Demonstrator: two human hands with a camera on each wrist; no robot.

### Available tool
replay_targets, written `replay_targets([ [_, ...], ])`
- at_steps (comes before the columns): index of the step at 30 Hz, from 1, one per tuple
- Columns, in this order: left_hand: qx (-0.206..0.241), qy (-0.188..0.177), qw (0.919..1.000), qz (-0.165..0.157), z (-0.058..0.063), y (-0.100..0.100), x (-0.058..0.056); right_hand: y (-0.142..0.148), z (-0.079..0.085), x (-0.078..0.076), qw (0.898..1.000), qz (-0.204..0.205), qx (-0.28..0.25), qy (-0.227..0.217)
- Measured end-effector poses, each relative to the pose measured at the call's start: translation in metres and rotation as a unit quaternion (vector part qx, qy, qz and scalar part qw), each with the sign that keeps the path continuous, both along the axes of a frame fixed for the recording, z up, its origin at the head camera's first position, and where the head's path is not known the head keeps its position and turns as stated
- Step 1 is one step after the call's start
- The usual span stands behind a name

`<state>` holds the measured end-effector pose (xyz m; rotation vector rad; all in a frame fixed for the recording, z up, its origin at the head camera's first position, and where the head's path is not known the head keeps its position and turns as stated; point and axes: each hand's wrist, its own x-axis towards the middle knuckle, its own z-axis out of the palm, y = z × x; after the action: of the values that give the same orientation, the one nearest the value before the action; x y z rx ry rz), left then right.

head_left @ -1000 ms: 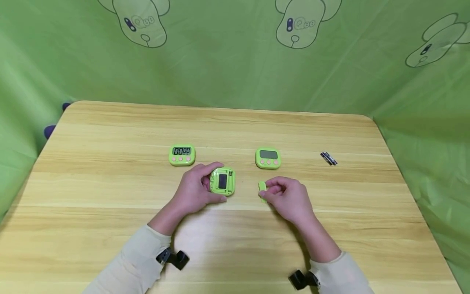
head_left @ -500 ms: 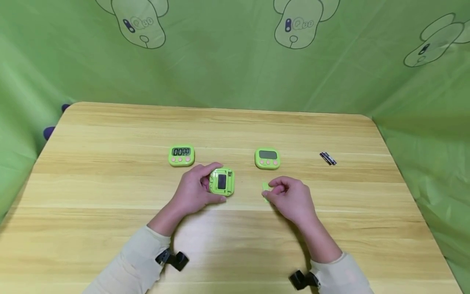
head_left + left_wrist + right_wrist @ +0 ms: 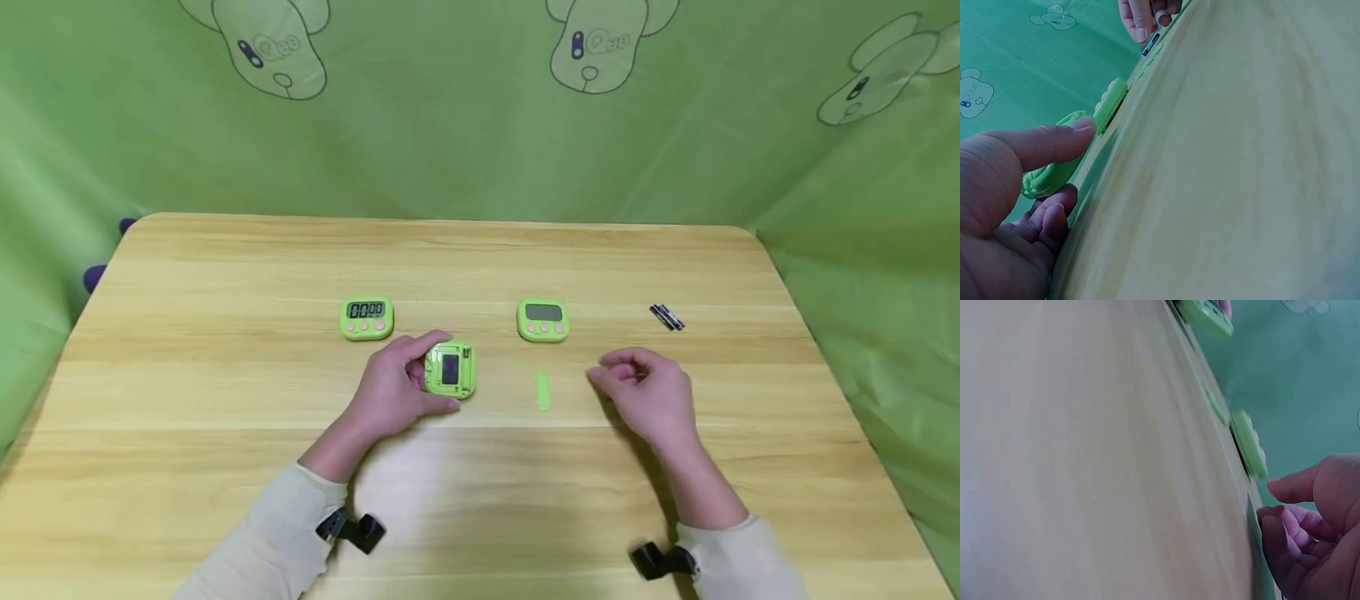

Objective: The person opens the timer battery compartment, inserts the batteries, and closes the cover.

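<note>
A person's left hand (image 3: 397, 383) holds a green timer (image 3: 450, 369) over the middle of the tabletop (image 3: 480, 508). Its fingers are bent round the timer, with the thumb on the side by the near edge and another finger on the side by the far edge. The timer's back faces up, and a long slot shows on its right side. The right hand (image 3: 652, 396) is over the right half of the tabletop. Its fingers are loosely curled, with a little gap between thumb and fingertips, and they hold nothing. Between the two hands, a thin green strip (image 3: 543, 390) lies flat, pointing from the near edge to the far edge. Closer to the far edge sit two more green timers with pink buttons. The one toward the left edge, the lit timer (image 3: 367, 318), shows 00 00, and the other, the blank timer (image 3: 543, 321), has a plain gray screen. Two small batteries (image 3: 667, 317) lie side by side, toward the far right corner.
</note>
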<state>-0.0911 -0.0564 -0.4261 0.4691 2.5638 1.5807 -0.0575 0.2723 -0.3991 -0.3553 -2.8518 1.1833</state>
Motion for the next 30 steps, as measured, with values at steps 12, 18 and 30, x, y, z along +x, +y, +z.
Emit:
replay_targets([
  [12, 0.004, -0.003, 1.0, 0.002, 0.002, -0.001, 0.0, 0.063, -0.004, -0.031, 0.995, -0.064, 0.047, 0.06],
  [18, 0.001, -0.008, 1.0, 0.001, 0.001, 0.0, 0.0, 0.082, -0.004, -0.043, 0.993, -0.084, 0.065, 0.06],
  [30, -0.001, -0.003, 1.0, -0.003, 0.002, 0.001, 0.001, 0.09, -0.004, -0.049, 0.992, -0.066, 0.099, 0.029],
])
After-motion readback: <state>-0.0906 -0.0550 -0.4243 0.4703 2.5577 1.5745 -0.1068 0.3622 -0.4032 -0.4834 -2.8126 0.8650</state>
